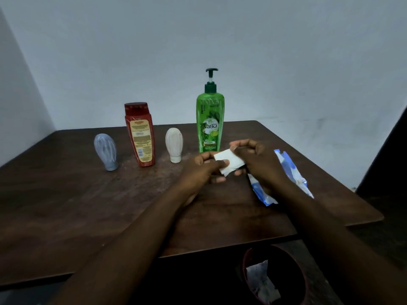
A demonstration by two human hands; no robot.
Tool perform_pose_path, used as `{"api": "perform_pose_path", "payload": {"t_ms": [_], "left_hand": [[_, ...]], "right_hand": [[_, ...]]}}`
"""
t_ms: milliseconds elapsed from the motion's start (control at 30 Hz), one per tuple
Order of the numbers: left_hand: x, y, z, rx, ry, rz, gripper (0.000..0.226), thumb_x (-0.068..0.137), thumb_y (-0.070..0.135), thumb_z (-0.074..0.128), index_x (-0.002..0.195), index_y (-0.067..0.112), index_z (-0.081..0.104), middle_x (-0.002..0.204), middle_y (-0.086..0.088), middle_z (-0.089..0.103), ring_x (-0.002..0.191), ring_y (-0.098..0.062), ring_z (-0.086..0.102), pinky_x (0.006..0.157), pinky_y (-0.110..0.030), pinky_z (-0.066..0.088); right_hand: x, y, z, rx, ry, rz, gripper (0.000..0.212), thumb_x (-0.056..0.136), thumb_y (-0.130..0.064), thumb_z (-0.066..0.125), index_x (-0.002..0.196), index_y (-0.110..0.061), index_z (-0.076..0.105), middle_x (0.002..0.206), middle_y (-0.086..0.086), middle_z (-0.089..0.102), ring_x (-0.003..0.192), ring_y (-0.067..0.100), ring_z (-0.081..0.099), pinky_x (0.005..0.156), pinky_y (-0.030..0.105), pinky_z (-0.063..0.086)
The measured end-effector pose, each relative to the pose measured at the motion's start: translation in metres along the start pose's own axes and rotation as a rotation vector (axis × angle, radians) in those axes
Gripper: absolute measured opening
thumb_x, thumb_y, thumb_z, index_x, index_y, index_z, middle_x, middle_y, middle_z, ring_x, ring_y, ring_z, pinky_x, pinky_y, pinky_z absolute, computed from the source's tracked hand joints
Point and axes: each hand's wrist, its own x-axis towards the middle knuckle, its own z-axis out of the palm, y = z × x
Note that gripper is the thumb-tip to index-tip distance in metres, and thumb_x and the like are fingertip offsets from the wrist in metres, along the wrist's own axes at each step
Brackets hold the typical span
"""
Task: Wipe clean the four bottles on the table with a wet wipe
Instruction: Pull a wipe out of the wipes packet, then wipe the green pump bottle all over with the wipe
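While folded wet wipe (229, 162) pinched between left hand (202, 170) and right hand (257, 159), just in front of green pump bottle (210, 122). Other three bottles left of it, apparently unwiped. Risk: unfolding tug near tall pump bottle could topple it.

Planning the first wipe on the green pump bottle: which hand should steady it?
Probably the right hand. It sits just in front of the green pump bottle, while the left hand lies further from it and also grips the wet wipe, so it could do the wiping.
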Motion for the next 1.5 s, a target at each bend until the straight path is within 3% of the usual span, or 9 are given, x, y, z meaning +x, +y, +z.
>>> {"api": "perform_pose_path", "payload": {"t_ms": [233, 333, 500, 600, 767, 967, 1167, 1300, 1500], "left_hand": [[0.008, 0.024, -0.044, 0.290, 0.309, 0.112, 0.023, 0.091, 0.017, 0.070, 0.114, 0.014, 0.071, 0.101, 0.002, 0.073, 0.091, -0.013, 0.069, 0.069, -0.022, 0.054], [0.020, 0.055, -0.048, 0.445, 0.367, 0.308, 0.026, 0.091, 0.024, 0.069, 0.117, 0.019, 0.069, 0.106, 0.011, 0.067, 0.094, -0.001, 0.061, 0.070, -0.013, 0.044], [0.072, 0.106, -0.041, 0.507, 0.354, 0.474, 0.051, 0.086, 0.037, 0.075, 0.131, 0.020, 0.059, 0.128, 0.005, 0.061, 0.107, -0.009, 0.060, 0.083, -0.018, 0.047], [0.101, 0.118, -0.031, 0.521, 0.229, 0.374, 0.061, 0.084, 0.042, 0.076, 0.135, 0.016, 0.055, 0.130, 0.002, 0.061, 0.115, -0.012, 0.059, 0.096, -0.028, 0.049], [0.123, 0.120, -0.022, 0.477, 0.137, 0.332, 0.027, 0.091, 0.027, 0.070, 0.115, 0.014, 0.069, 0.110, -0.002, 0.071, 0.099, -0.015, 0.067, 0.082, -0.029, 0.053], [0.104, 0.121, -0.037, 0.423, 0.112, 0.371, 0.019, 0.085, 0.025, 0.077, 0.103, 0.020, 0.075, 0.100, -0.003, 0.075, 0.096, -0.018, 0.072, 0.082, -0.033, 0.059], [0.054, 0.129, -0.059, 0.414, 0.072, 0.365, 0.027, 0.089, 0.029, 0.074, 0.115, 0.020, 0.072, 0.115, -0.010, 0.072, 0.097, -0.016, 0.073, 0.076, -0.035, 0.061], [0.020, 0.135, -0.075, 0.424, 0.070, 0.354, 0.024, 0.091, 0.035, 0.070, 0.114, 0.027, 0.073, 0.108, 0.002, 0.076, 0.093, -0.008, 0.073, 0.066, -0.026, 0.059], [-0.009, 0.123, -0.095, 0.377, 0.101, 0.296, 0.026, 0.091, 0.039, 0.068, 0.114, 0.026, 0.074, 0.105, 0.003, 0.077, 0.085, -0.006, 0.073, 0.062, -0.021, 0.056]], "right_hand": [[0.013, 0.024, 0.048, 0.244, -0.037, 0.106, 0.031, 0.086, -0.001, 0.073, 0.115, -0.007, 0.066, 0.104, 0.014, 0.074, 0.074, 0.017, 0.073, 0.058, 0.021, 0.059], [0.015, 0.032, 0.051, 0.179, 0.020, 0.083, 0.036, 0.082, -0.002, 0.078, 0.116, -0.004, 0.066, 0.095, 0.010, 0.076, 0.057, 0.008, 0.066, 0.053, 0.017, 0.054], [0.019, 0.037, 0.048, 0.132, 0.040, 0.049, 0.030, 0.087, -0.018, 0.076, 0.113, -0.004, 0.071, 0.088, 0.006, 0.078, 0.058, 0.008, 0.061, 0.062, 0.022, 0.051], [0.021, 0.039, 0.048, 0.195, 0.041, 0.086, 0.031, 0.091, -0.021, 0.071, 0.118, -0.006, 0.068, 0.099, 0.007, 0.077, 0.087, 0.018, 0.073, 0.083, 0.039, 0.058], [0.023, 0.041, 0.043, 0.250, 0.049, 0.123, 0.041, 0.089, -0.017, 0.074, 0.127, -0.006, 0.063, 0.112, 0.011, 0.074, 0.100, 0.024, 0.073, 0.090, 0.051, 0.058], [0.018, 0.038, 0.039, 0.230, 0.075, 0.011, 0.022, 0.079, -0.008, 0.081, 0.096, -0.021, 0.075, 0.098, 0.008, 0.078, 0.097, 0.028, 0.074, 0.091, 0.053, 0.057], [0.006, 0.021, 0.041, 0.400, 0.054, -0.083, 0.023, 0.092, 0.004, 0.057, 0.092, -0.011, 0.075, 0.090, 0.008, 0.078, 0.089, 0.026, 0.073, 0.070, 0.032, 0.061], [-0.009, -0.001, 0.041, 0.655, 0.052, -0.084, 0.035, 0.098, -0.007, 0.049, 0.077, -0.016, 0.076, 0.088, 0.004, 0.078, 0.089, 0.020, 0.074, 0.072, 0.032, 0.062], [-0.021, -0.038, 0.042, 0.155, 0.143, -0.379, 0.019, 0.089, -0.006, 0.069, 0.105, -0.012, 0.077, 0.094, -0.002, 0.077, 0.088, 0.008, 0.070, 0.083, 0.022, 0.055]]}}
